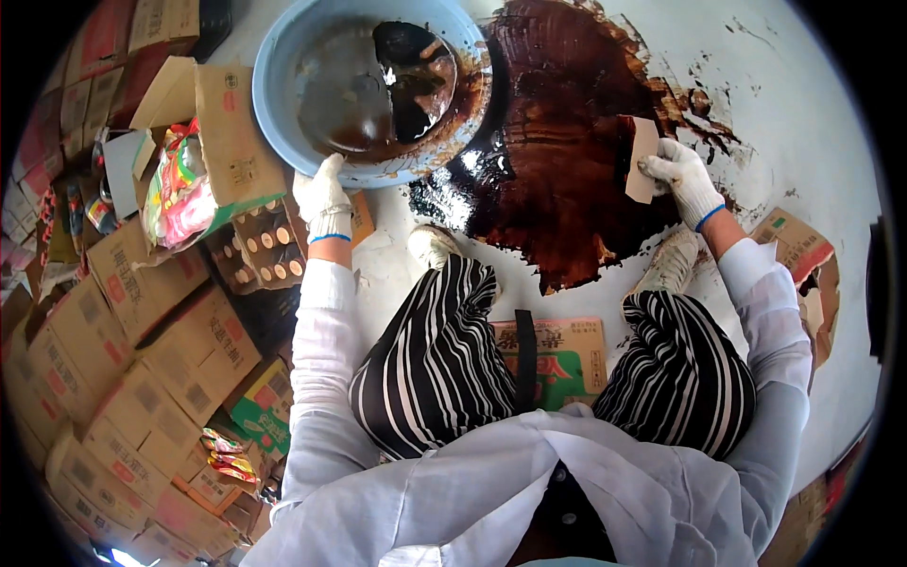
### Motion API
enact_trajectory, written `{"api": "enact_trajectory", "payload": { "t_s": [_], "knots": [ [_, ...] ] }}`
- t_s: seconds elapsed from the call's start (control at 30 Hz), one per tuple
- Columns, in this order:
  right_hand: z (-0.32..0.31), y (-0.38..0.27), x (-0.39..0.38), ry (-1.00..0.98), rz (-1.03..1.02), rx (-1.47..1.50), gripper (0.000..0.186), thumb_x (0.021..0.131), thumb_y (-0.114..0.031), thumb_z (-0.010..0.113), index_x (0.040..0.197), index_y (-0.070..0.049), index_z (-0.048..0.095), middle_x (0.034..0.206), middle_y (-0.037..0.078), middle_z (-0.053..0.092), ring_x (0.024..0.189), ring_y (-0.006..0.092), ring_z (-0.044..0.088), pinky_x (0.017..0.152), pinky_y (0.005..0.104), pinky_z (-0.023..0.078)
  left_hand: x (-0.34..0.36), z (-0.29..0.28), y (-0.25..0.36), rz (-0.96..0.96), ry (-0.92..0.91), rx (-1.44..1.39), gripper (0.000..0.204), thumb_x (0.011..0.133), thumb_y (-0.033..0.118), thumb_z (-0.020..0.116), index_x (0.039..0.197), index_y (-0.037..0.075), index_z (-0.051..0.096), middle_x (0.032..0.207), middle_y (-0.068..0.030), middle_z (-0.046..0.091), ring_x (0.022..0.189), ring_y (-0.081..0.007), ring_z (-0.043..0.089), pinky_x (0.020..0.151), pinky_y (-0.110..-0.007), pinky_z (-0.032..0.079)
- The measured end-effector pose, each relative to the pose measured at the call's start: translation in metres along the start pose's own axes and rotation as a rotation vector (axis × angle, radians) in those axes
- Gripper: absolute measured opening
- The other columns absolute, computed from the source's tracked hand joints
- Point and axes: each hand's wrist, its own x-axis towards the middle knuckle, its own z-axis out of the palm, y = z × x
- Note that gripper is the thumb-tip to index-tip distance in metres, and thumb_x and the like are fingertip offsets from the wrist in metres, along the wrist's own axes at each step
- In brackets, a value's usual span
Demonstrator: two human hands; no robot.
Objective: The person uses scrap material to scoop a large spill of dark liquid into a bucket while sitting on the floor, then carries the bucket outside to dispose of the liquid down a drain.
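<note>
A light blue plastic basin (pixel 268 106) stands on the pale floor at the upper left, with dark liquid inside and brown smears on its inner wall. My left hand (pixel 323 197), in a white knit glove, is closed on the basin's near rim. To the right of the basin spreads a dark red-brown, glossy spill (pixel 576 142). Over its right edge, my gloved right hand (pixel 682 180) pinches a small flat piece of cardboard (pixel 643 151) between thumb and fingers. Whether the cardboard touches the floor is hard to tell.
An open carton (pixel 236 142) of colourful packets and a case of capped bottles (pixel 269 253) sit on the left, beside stacked cartons (pixel 123 397). At right lies a torn carton (pixel 801 253). A printed carton (pixel 572 354) is between my legs, and my shoes border the spill.
</note>
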Motion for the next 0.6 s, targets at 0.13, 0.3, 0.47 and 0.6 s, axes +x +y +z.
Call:
{"api": "enact_trajectory", "payload": {
  "t_s": [0.13,0.3,0.47,0.6],
  "knots": [
    [-0.007,0.003,-0.005,0.006,0.004,0.055,0.017,0.079,-0.016,0.06,0.091,-0.005,0.058,0.075,-0.002,0.058,0.062,0.0053,0.05,0.053,0.0203,0.038,-0.019,0.004,0.009,-0.052,0.001,-0.011,0.039,0.068,-0.004,0.062,0.106,-0.003,0.052,0.092,-0.0128,0.06,0.076,-0.0239,0.06,0.065,-0.036,0.051],
    [-0.02,0.008,-0.007,0.04,-0.013,0.178,0.017,0.079,-0.016,0.06,0.092,-0.005,0.058,0.077,-0.001,0.059,0.063,0.0057,0.052,0.053,0.0201,0.039,-0.04,0.004,0.023,-0.028,-0.043,-0.051,0.036,0.068,-0.005,0.062,0.103,-0.004,0.054,0.093,-0.0124,0.06,0.078,-0.0218,0.058,0.073,-0.033,0.047],
    [-0.042,0.014,0.001,0.06,-0.049,0.165,0.017,0.079,-0.015,0.061,0.091,-0.004,0.058,0.077,-0.001,0.059,0.063,0.0056,0.052,0.053,0.0205,0.04,-0.063,0.01,0.056,-0.009,-0.067,-0.059,0.033,0.069,-0.006,0.061,0.102,-0.003,0.056,0.093,-0.0098,0.06,0.081,-0.0206,0.056,0.076,-0.032,0.046],
    [-0.028,0.016,0.011,0.097,-0.081,-0.02,0.021,0.078,-0.019,0.063,0.092,-0.005,0.059,0.075,-0.002,0.057,0.063,0.0067,0.051,0.053,0.0236,0.041,-0.075,-0.015,0.07,-0.142,-0.137,-0.031,0.028,0.072,0.0,0.06,0.1,-0.003,0.058,0.089,-0.0097,0.062,0.079,-0.0224,0.058,0.076,-0.033,0.046]
  ]
}}
